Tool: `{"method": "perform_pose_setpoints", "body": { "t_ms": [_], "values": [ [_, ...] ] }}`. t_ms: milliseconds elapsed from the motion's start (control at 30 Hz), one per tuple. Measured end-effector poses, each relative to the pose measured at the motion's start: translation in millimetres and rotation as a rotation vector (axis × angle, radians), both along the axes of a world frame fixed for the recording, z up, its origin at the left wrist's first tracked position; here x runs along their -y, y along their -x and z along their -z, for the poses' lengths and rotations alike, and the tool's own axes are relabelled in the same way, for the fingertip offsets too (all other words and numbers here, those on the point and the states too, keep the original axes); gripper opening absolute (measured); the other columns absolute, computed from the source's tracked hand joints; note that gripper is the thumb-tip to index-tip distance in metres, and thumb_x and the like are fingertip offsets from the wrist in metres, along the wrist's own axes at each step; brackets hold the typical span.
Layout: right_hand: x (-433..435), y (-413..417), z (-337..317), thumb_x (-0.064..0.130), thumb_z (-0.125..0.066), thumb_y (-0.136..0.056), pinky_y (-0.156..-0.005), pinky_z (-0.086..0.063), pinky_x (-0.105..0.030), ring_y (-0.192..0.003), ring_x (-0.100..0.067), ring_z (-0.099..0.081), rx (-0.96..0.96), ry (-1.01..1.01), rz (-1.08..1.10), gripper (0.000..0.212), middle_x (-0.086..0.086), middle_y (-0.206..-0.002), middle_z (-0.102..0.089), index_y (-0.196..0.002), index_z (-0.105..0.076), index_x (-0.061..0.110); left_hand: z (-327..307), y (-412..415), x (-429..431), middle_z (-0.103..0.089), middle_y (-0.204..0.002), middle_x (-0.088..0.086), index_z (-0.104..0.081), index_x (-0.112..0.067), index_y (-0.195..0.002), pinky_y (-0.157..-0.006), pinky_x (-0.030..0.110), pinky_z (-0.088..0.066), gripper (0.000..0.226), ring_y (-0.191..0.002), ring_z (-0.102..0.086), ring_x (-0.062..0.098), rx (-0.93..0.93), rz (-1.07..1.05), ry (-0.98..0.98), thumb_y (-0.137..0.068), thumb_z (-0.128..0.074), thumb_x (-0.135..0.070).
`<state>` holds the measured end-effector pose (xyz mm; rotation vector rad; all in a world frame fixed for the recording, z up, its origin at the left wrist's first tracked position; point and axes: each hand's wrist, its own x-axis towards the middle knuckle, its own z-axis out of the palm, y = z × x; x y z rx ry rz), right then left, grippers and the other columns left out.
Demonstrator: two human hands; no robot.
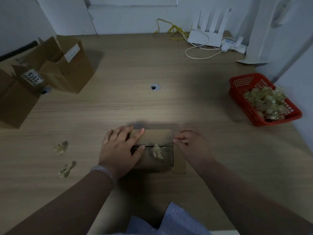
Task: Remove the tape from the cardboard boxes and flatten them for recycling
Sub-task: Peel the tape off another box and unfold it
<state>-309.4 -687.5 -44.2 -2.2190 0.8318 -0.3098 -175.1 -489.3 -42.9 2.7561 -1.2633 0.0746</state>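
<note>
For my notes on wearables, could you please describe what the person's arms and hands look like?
Both forearms are bare, with no sleeves or gloves in view. The left hand has a pale, translucent round bangle at its wrist; the right hand shows no bracelet or watch. No rings are apparent, though the picture is dim.

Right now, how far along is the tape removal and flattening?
Done: peeled tape heaped in the red basket; scraps lie on the table. In hand: left hand presses the small box, right hand has fingers at its edge, tape wad on top. Left: standing boxes, unflattened.
</note>
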Motion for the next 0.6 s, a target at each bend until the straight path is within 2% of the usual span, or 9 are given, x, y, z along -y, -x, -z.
{"method": "perform_pose_setpoints", "body": {
  "t_ms": [100, 200, 300, 400, 533, 600],
  "values": [
    [-4, 2, -1, 0.017, -0.068, -0.086, -0.068, -0.029, -0.012, -0.079, -0.013, -0.053, 0.002, 0.058, -0.049, 0.005, 0.000, -0.087, -0.060, -0.087, -0.070, 0.013, 1, 0, 1, -0.053, -0.135, 0.003, -0.046, -0.039, -0.137, -0.107, 0.048, -0.032, 0.058, -0.126, -0.046, 0.026, 0.000, -0.004, 0.001, -0.084, -0.035, -0.060],
    [-10, 9, 2, 0.012, -0.064, -0.087, -0.063, -0.027, -0.015, -0.073, -0.011, -0.047, 0.053, 0.090, -0.075, 0.005, 0.003, -0.079, -0.057, -0.083, -0.066, 0.010, 2, 0, 1, -0.053, -0.135, 0.002, -0.045, -0.040, -0.137, -0.108, 0.047, -0.031, 0.058, -0.127, -0.045, 0.026, 0.004, -0.011, 0.007, -0.084, -0.035, -0.060],
    [-13, 16, 4, 0.012, -0.063, -0.089, -0.059, -0.031, -0.008, -0.063, -0.003, -0.044, 0.099, -0.009, -0.045, 0.007, 0.014, -0.069, -0.049, -0.082, -0.064, 0.012, 4, 0, 1, -0.052, -0.135, 0.000, -0.043, -0.042, -0.138, -0.108, 0.047, -0.031, 0.057, -0.127, -0.045, 0.024, 0.015, -0.010, -0.002, -0.085, -0.035, -0.061],
    [-12, 15, 4, 0.011, -0.062, -0.089, -0.058, -0.032, -0.005, -0.062, 0.003, -0.045, 0.113, -0.044, -0.028, 0.007, 0.009, -0.069, -0.052, -0.083, -0.063, 0.010, 5, -1, 1, -0.054, -0.133, 0.001, -0.045, -0.041, -0.137, -0.107, 0.048, -0.031, 0.057, -0.126, -0.046, 0.025, 0.016, -0.012, 0.010, -0.084, -0.036, -0.061],
    [-9, 16, 3, 0.010, -0.063, -0.089, -0.057, -0.028, -0.019, -0.062, -0.007, -0.044, 0.107, 0.001, -0.105, 0.009, 0.004, -0.071, -0.054, -0.080, -0.061, 0.009, 8, -1, 2, -0.053, -0.133, 0.000, -0.043, -0.043, -0.138, -0.107, 0.049, -0.032, 0.057, -0.127, -0.045, 0.024, 0.016, -0.020, -0.001, -0.084, -0.035, -0.062],
    [-7, 17, 4, 0.010, -0.063, -0.088, -0.059, -0.028, -0.021, -0.066, -0.011, -0.045, 0.106, 0.044, -0.140, 0.009, 0.002, -0.074, -0.056, -0.080, -0.060, 0.010, 9, -2, 2, -0.052, -0.134, 0.000, -0.042, -0.044, -0.138, -0.108, 0.049, -0.032, 0.057, -0.127, -0.044, 0.024, 0.011, -0.024, -0.002, -0.084, -0.035, -0.062]
  ]
}}
